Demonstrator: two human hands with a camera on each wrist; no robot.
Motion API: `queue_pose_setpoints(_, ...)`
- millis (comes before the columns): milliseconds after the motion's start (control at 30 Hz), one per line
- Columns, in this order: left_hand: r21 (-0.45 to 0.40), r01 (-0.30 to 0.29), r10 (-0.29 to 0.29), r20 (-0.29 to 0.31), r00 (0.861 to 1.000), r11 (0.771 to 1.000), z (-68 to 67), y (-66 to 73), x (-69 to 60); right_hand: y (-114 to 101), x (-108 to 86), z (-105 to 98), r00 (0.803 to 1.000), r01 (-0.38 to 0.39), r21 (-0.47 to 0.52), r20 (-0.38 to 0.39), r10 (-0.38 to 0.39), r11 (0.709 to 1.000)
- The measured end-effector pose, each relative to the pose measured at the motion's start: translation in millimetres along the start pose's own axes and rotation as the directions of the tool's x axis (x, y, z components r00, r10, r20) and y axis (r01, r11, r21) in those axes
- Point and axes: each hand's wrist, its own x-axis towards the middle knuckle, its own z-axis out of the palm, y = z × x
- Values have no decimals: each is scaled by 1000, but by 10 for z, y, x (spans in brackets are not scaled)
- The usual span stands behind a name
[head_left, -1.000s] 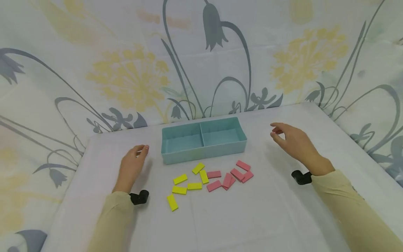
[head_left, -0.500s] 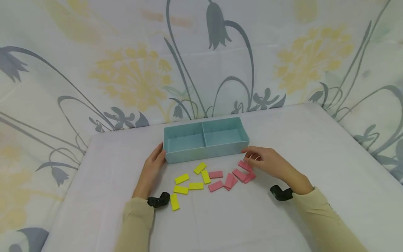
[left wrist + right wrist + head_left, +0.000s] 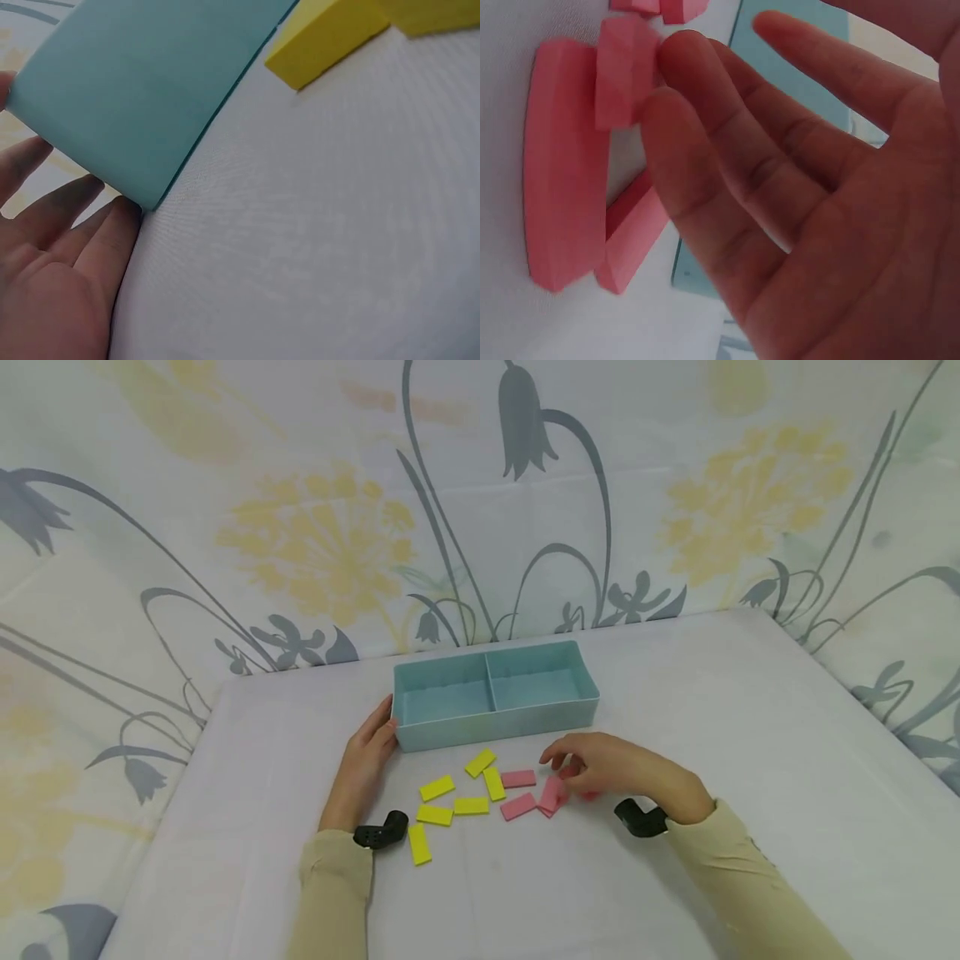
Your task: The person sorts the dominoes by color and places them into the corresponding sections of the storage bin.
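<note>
A light blue two-compartment box stands on the table. My left hand rests against its left end, and in the left wrist view its fairly straight fingers touch the end wall. Over the pink blocks in front of the box is my right hand, hiding some of them. In the right wrist view its loosely bent fingers touch or nearly touch a slightly blurred pink block, without a visible grip. Several flat yellow blocks lie to the left of the pink ones.
A white cloth covers the table. Behind it and at both sides hangs a flower-patterned cloth. A black wrist camera sits at the left wrist and another black camera at the right.
My left hand has moved right to the box's left end and stays there. My right hand has come left and down from beside the box to the pink blocks, moving farther over them.
</note>
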Motion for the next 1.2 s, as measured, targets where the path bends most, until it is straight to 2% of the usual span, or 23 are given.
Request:
queue_pose_setpoints(167,-3,-17,17,6,1000,1000,-20,-20,5,-38,39,106,999,42,-87,10,-42,995)
queue_pose_setpoints(267,-21,-7,7,8,1000,1000,-10,-20,14,-72,37,145,998,60,-139,21,-58,988)
queue_pose_setpoints(433,-26,1,-1,2,1000,1000,3,-26,-3,-95,14,190,993,118,-169,47,-112,979)
queue_pose_setpoints(533,-44,-19,20,13,1000,999,-1,-34,-6,-76,17,191,989,146,-181,46,-140,973)
queue_pose_setpoints(700,-53,-58,60,34,998,997,-26,-28,20,-64,53,137,986,168,-189,38,-164,967)
queue_pose_setpoints(833,-39,-73,75,39,996,997,-47,-29,20,-55,78,134,989,145,-175,27,-143,974)
queue_pose_setpoints(1000,-83,-76,80,55,995,994,-56,-38,15,-43,93,134,993,120,-123,15,-119,985)
queue_pose_setpoints(1200,-133,-81,90,59,994,988,-39,-58,29,-11,99,144,980,191,-58,-36,-194,980)
